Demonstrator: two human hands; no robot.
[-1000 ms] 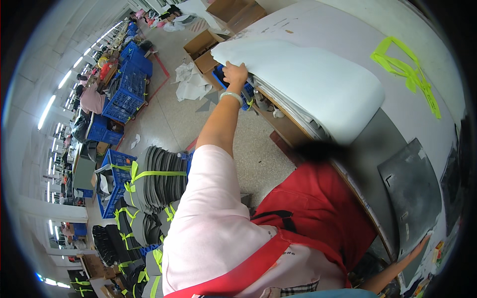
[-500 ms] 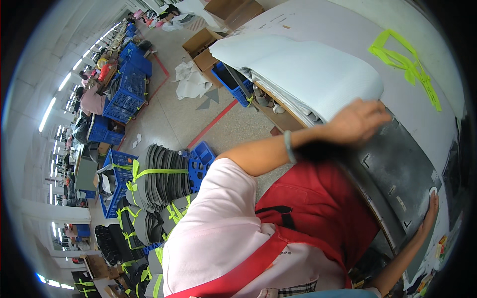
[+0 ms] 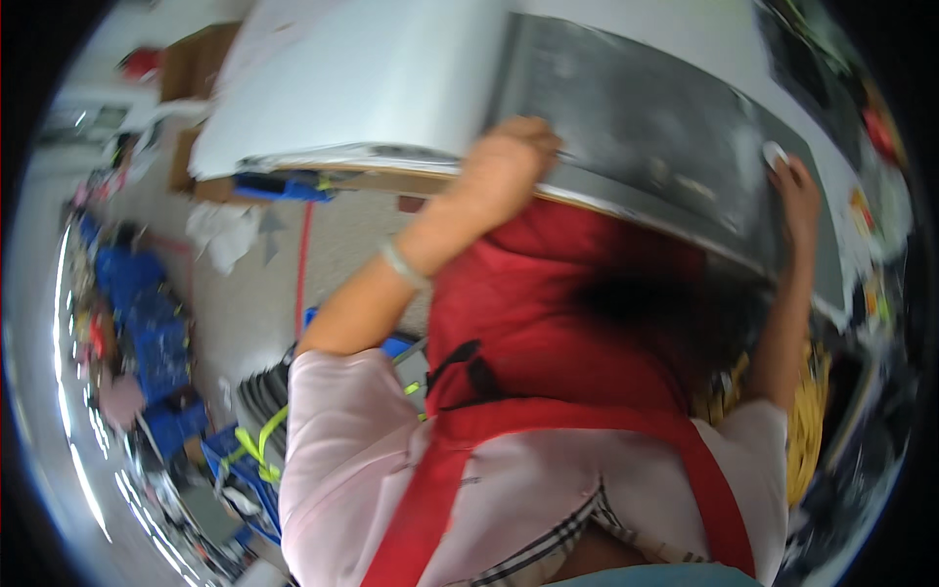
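My left hand (image 3: 509, 166) is closed, its fingers curled at the near edge where the white sheet material (image 3: 362, 83) meets a dark grey panel (image 3: 636, 117). What those fingers pinch, if anything, is blurred. A small white round piece (image 3: 774, 154) shows at the fingertips of my right hand (image 3: 800, 196), which grips it over the right end of the panel. Pale smudges and small marks cover the panel's surface. The white material lies in a thick layered stack on the left.
A pale worktable (image 3: 724, 39) extends behind the panel. Cardboard boxes (image 3: 201, 64) and white scrap (image 3: 223, 235) sit at the left. Bundled grey pieces (image 3: 264, 396) and blue crates (image 3: 161, 352) stand lower left. Yellow strips (image 3: 807, 430) hang at my right.
My view has swung toward the table. My left hand has gone from a blurred sweep above the panel to its near edge by the white stack. My right hand stays at the panel's right end.
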